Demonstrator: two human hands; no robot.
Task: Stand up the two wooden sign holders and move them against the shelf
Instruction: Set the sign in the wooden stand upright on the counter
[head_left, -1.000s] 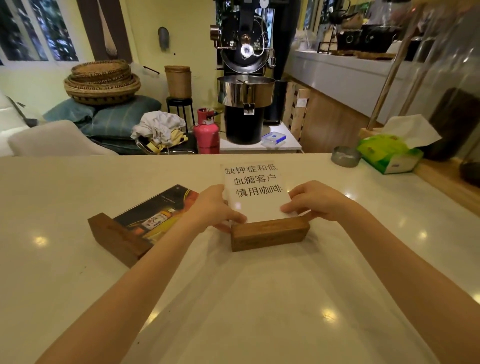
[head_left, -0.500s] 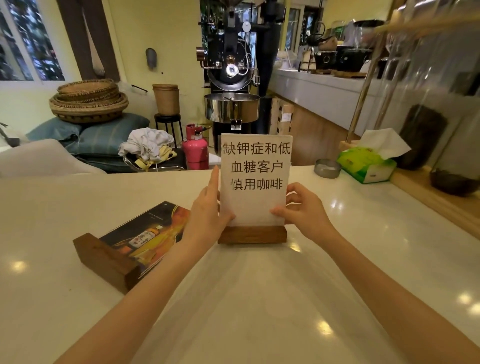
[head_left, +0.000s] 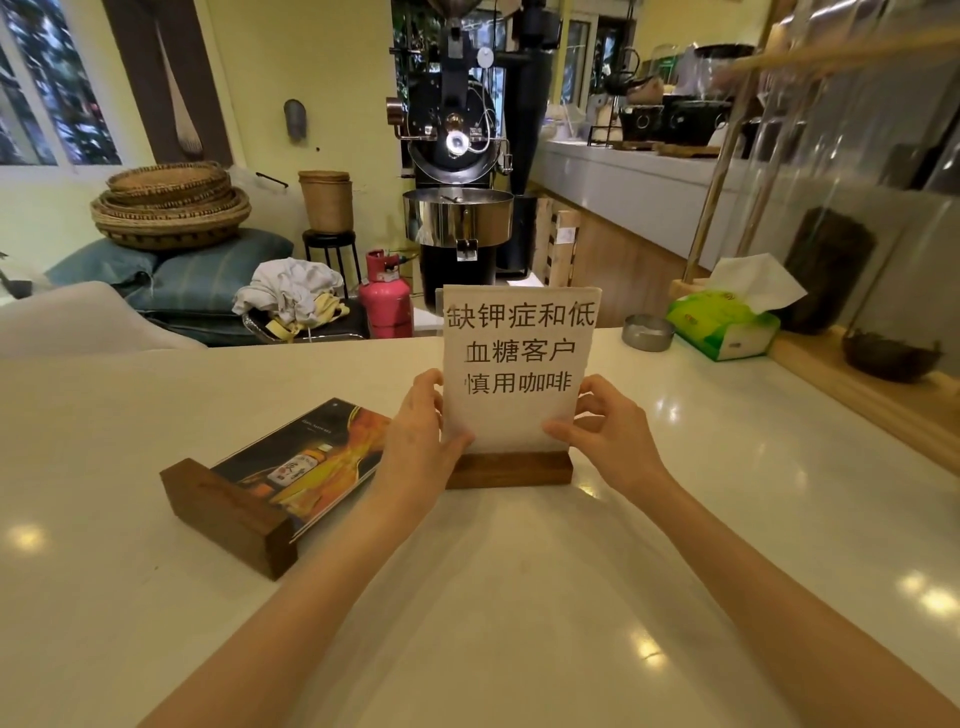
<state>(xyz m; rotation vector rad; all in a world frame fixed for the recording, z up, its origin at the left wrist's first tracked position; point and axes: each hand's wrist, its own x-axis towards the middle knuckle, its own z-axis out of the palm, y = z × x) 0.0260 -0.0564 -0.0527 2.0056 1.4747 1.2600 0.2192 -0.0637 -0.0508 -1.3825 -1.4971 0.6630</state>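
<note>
A glossy white counter (head_left: 519, 597) is filling the lower part of the view, and ceiling lights are reflecting on it as soft spots. On it, the left hand (head_left: 415, 447) and the right hand (head_left: 610, 441) are gripping the white paper sign holder (head_left: 517, 395) from its two sides: on each hand the thumb is pressing on the front of the sheet and the curled fingers are reaching behind the edge. This holder is standing upright on its dark rectangular wooden base (head_left: 509, 468), near the middle of the counter, well apart from the pale wooden shelf (head_left: 857, 384) at the right edge. The sheet is looking slightly rough and is showing three lines of black characters. Just to the left, the second sign holder (head_left: 244, 499) is lying flat, its glossy dark card with an orange bottle picture pointing away from its thick wooden block. Farther right, a small round metal dish (head_left: 647, 331) is sitting beside one green tissue pack (head_left: 724, 325), with a white tissue sticking out of the top. Behind the counter a black coffee roaster (head_left: 460, 156) is standing, with a red gas cylinder (head_left: 385, 296) beside it and woven baskets (head_left: 169, 205) stacked at the left.
</note>
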